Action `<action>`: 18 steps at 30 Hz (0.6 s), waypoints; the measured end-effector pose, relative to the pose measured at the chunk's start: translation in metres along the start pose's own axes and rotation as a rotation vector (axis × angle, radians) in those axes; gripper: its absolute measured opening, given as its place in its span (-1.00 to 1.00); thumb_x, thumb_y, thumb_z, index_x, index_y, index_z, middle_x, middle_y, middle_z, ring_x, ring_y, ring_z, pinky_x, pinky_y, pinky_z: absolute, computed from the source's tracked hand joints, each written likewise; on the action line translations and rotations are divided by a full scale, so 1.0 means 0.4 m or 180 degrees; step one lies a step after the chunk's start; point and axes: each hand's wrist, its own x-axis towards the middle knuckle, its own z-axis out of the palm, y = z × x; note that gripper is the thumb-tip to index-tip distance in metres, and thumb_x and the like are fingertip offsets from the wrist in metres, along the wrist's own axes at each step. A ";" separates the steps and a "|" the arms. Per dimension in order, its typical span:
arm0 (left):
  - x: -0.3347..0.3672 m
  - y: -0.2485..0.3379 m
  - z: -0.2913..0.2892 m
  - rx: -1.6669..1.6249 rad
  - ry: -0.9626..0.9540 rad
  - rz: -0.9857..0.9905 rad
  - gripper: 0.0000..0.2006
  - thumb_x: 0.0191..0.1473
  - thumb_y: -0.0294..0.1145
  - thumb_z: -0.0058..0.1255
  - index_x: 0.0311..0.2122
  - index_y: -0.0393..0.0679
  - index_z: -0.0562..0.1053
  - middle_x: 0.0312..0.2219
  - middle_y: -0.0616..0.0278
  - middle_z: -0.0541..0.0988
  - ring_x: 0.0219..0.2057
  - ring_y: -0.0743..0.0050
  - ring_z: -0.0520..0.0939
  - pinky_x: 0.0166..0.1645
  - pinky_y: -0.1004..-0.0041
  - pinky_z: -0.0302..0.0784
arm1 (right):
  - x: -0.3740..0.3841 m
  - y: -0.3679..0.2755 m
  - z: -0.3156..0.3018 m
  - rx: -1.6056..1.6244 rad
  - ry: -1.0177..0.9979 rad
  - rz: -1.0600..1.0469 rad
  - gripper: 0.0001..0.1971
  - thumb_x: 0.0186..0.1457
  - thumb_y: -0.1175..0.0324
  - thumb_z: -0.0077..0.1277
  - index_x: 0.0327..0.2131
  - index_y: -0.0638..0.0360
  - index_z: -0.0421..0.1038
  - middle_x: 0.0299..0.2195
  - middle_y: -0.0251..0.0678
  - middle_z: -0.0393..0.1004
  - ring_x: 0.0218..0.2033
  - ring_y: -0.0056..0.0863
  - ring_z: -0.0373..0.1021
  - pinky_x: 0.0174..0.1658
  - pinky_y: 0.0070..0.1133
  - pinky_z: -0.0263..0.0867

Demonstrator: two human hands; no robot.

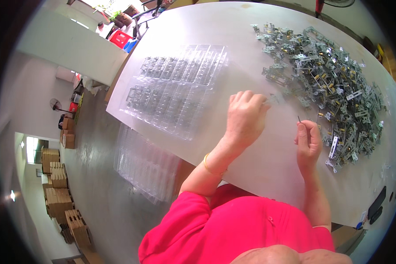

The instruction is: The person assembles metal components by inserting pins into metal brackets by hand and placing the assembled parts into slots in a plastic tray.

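Metal part (pixel 275 98), pale and blurred, shows at the fingertips of the left hand (pixel 247 115), just left of the heap. That hand is curled with its back up; its fingers seem to pinch the part, though the grip itself is hidden. The right hand (pixel 309 143) is closed, thumb against bent fingers, around a thin dark piece (pixel 299 119) whose end sticks up above the thumb. The two hands are apart, both over the pale table (pixel 268 165).

A yellow bracelet (pixel 207 163) circles the left wrist, and a red shirt (pixel 251 224) fills the lower middle of the view. Just right of the right hand lies the heap (pixel 339 83), a loose spread of small grey metal parts with brass-coloured bits among them, reaching toward the table's far side. Left of the left hand, two clear trays lie on the table: the far tray (pixel 215 57) and the near tray (pixel 180 130), both with parts set in rows. Below the table's left edge sit more clear trays (pixel 147 165), stacked. Dark flat objects (pixel 377 200) lie at the table's right side.

Farther off, across the grey floor (pixel 97 158), brown cartons (pixel 58 200) stand in piles near a fan (pixel 55 104).
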 end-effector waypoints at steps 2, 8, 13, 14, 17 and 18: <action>-0.002 -0.019 -0.056 0.0009 0.0189 -0.0064 -0.89 -0.02 -0.46 0.23 -0.34 -0.18 0.56 -0.44 0.16 0.56 -0.32 0.14 0.54 -0.11 0.26 0.38 | 0.002 0.008 0.001 -0.0011 0.0008 0.0035 -0.92 0.33 0.39 -0.01 -0.24 0.16 0.42 -0.51 -0.56 0.32 -0.56 -0.82 0.23 -0.49 -0.78 0.16; -0.008 -0.168 -0.286 0.0646 0.0687 -0.0747 -0.88 0.02 -0.47 0.21 -0.31 -0.23 0.59 -0.47 0.11 0.60 -0.38 0.18 0.60 -0.16 0.27 0.44 | 0.008 0.008 -0.001 -0.0067 -0.0041 0.0075 -0.92 0.32 0.39 -0.01 -0.25 0.15 0.42 -0.52 -0.57 0.32 -0.56 -0.83 0.23 -0.49 -0.79 0.15; -0.032 -0.360 -0.428 0.1248 0.0798 -0.1619 -0.86 0.04 -0.43 0.21 -0.32 -0.29 0.61 -0.43 0.03 0.63 -0.40 0.11 0.64 -0.23 0.29 0.52 | 0.007 0.004 0.005 -0.0093 -0.0144 0.0171 -0.92 0.32 0.40 0.00 -0.28 0.15 0.41 -0.55 -0.58 0.31 -0.57 -0.83 0.22 -0.50 -0.78 0.13; -0.037 -0.384 -0.435 0.1246 0.0805 -0.1618 -0.86 0.04 -0.43 0.21 -0.32 -0.29 0.61 -0.43 0.03 0.63 -0.40 0.11 0.64 -0.23 0.29 0.52 | 0.007 0.003 0.005 -0.0173 -0.0170 0.0203 -0.92 0.31 0.40 0.00 -0.28 0.15 0.41 -0.56 -0.59 0.31 -0.57 -0.83 0.22 -0.51 -0.78 0.13; -0.050 -0.439 -0.440 0.1423 0.0606 -0.1842 -0.84 0.04 -0.39 0.20 -0.33 -0.29 0.61 -0.42 0.02 0.63 -0.41 0.10 0.65 -0.24 0.28 0.52 | 0.006 0.011 0.008 -0.0243 -0.0164 0.0129 -0.92 0.31 0.41 0.00 -0.29 0.15 0.41 -0.57 -0.59 0.31 -0.58 -0.84 0.22 -0.52 -0.78 0.13; -0.053 -0.453 -0.439 0.1494 0.0537 -0.1803 -0.83 0.04 -0.37 0.20 -0.33 -0.28 0.61 -0.43 0.01 0.63 -0.41 0.10 0.65 -0.23 0.27 0.52 | 0.006 0.013 0.008 -0.0247 -0.0167 0.0125 -0.92 0.31 0.41 0.00 -0.29 0.15 0.41 -0.57 -0.59 0.31 -0.58 -0.84 0.22 -0.52 -0.78 0.13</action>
